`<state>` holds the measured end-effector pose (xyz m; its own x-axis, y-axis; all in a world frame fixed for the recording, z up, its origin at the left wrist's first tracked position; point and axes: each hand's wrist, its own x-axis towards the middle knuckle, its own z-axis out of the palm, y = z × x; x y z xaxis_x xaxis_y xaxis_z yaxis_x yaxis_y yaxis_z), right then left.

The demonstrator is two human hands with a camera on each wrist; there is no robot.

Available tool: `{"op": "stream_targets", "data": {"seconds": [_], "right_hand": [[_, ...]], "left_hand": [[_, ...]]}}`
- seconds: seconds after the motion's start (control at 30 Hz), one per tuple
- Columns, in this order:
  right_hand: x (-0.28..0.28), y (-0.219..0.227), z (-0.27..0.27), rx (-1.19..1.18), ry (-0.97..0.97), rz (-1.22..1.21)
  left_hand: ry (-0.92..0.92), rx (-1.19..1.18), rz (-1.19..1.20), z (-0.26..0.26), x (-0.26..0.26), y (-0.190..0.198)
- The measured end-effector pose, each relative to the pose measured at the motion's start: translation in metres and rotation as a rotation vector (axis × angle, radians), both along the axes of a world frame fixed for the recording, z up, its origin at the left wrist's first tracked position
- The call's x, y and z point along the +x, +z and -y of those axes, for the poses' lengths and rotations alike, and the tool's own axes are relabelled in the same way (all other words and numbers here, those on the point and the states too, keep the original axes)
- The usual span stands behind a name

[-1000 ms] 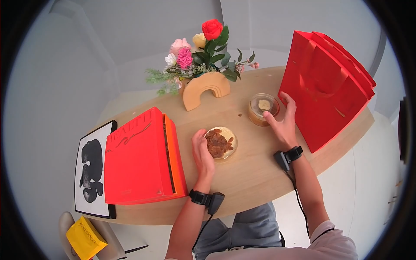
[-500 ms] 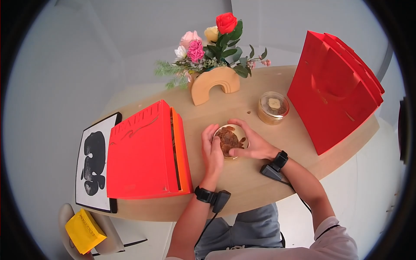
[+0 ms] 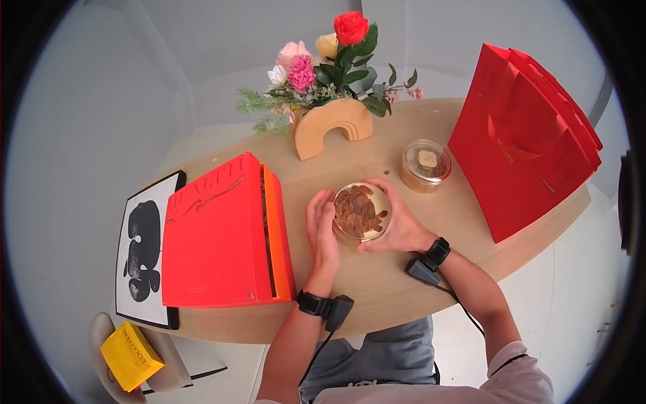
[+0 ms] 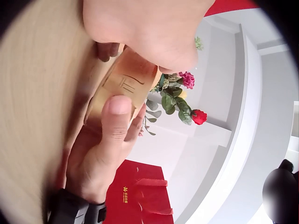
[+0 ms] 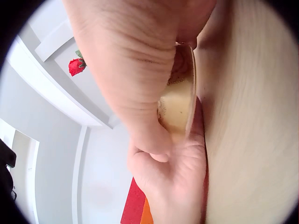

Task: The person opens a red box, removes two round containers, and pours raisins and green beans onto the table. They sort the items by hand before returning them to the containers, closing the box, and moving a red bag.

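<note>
The grip is of two hands: the left hand [image 3: 322,236] and the right hand [image 3: 404,229] both grasp the tub [image 3: 381,202], with fingers bent around its wall from opposite sides. The tub is between them, in front of the person, over the tabletop [image 3: 390,296]; whether its base touches the wood, I cannot tell. It is round and low (so it has no long axis seen from above), and brown slices [image 3: 356,212] lie at its top. The second tub [image 3: 422,179] stands upright, ahead and to the right of the grip, apart from it; the right hand is the nearer one. Just beside this second tub, farther right, stands the red bag [image 3: 518,145]. The red box [image 3: 215,236] lies on the left, nearer to the left hand, and the picture [image 3: 141,249] is at its outer side. Ahead, the arch [image 3: 311,133] stands at the flowers [image 3: 301,73]. By count: two tubs, one bag, one box, one picture, one arch, one bunch of flowers, and one yellow packet [image 3: 130,355] on one chair [image 3: 173,370]; the slices are many, and they overlap too much for counting.
</note>
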<state>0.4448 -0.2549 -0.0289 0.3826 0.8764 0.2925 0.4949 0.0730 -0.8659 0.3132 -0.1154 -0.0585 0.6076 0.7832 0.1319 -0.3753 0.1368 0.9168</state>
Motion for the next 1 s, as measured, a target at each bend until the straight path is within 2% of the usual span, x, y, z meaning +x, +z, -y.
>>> {"op": "stream_targets", "data": {"seconds": [0.07,0.13,0.27,0.33,0.37,0.43,0.53,0.67,0.73,0.83,0.93,1.0], "right_hand": [[-0.003,-0.002,-0.002,0.029,-0.03,-0.049],[-0.006,-0.003,-0.004,0.07,-0.079,0.063],[-0.006,-0.006,-0.004,0.099,-0.055,0.127],[-0.008,-0.007,-0.003,0.201,0.064,-0.221],[-0.008,-0.007,-0.003,0.201,0.066,-0.222],[-0.005,-0.009,-0.003,0.18,0.053,-0.6],[0.002,-0.022,-0.004,0.127,0.068,-0.685],[0.0,-0.016,-0.004,0.081,0.059,-0.702],[-0.002,-0.014,-0.004,0.03,0.03,-0.568],[-0.004,-0.013,-0.004,0.039,0.041,-0.519],[-0.005,-0.01,-0.002,0.052,0.096,-0.581],[-0.007,-0.007,-0.002,0.048,0.067,-0.596]], "left_hand": [[-0.01,-0.026,-0.009,0.001,0.001,0.001],[-0.077,-0.133,-0.037,0.007,0.003,0.005],[-0.078,-0.131,-0.047,0.01,0.004,0.008],[-0.107,-0.259,0.009,0.011,0.003,0.011],[-0.106,-0.259,0.009,0.011,0.002,0.012],[-0.102,-0.265,0.027,0.01,0.002,0.013],[-0.071,-0.209,0.004,0.01,0.002,0.01],[-0.063,-0.167,-0.014,0.009,0.002,0.007],[-0.064,-0.147,-0.032,0.011,0.002,0.009],[-0.019,-0.163,-0.035,0.012,0.001,0.013],[0.004,-0.155,-0.029,0.009,-0.001,0.012],[0.025,-0.151,-0.048,0.013,0.0,0.019]]}}
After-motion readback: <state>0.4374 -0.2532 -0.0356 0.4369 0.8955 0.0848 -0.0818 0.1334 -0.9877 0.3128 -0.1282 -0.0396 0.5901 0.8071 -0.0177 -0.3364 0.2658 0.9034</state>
